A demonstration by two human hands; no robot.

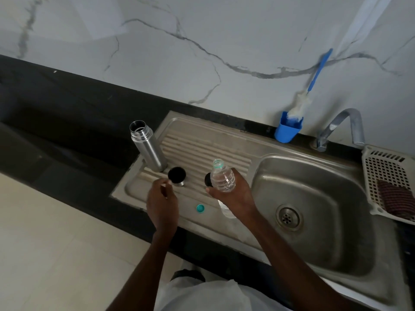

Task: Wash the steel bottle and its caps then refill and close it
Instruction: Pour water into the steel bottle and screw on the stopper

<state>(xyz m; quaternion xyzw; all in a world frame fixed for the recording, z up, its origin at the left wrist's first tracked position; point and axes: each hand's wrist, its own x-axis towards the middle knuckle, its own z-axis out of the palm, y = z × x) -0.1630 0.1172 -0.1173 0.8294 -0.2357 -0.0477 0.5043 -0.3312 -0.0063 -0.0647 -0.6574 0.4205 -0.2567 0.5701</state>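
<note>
The steel bottle (pixel 148 146) stands upright and uncapped at the left end of the sink's drainboard (pixel 202 142). Its steel outer cap (pixel 177 176) sits mouth-up just right of the bottle's base. A black inner cap (pixel 207 178) lies partly hidden behind a clear plastic water bottle (pixel 222 177). My right hand (pixel 235 198) grips that open plastic bottle, holding it above the drainboard. A teal plastic lid (pixel 200 208) lies on the drainboard between my hands. My left hand (pixel 162 202) hovers beside the steel cap with loosely curled fingers, holding nothing.
The sink basin (pixel 314 198) with its drain lies to the right, with a tap (pixel 341 129) behind it. A blue holder (pixel 288 130) with a bottle brush (pixel 314 84) leans on the marble wall. A white basket (pixel 388 173) with a scrubber stands far right. Black counter stretches left.
</note>
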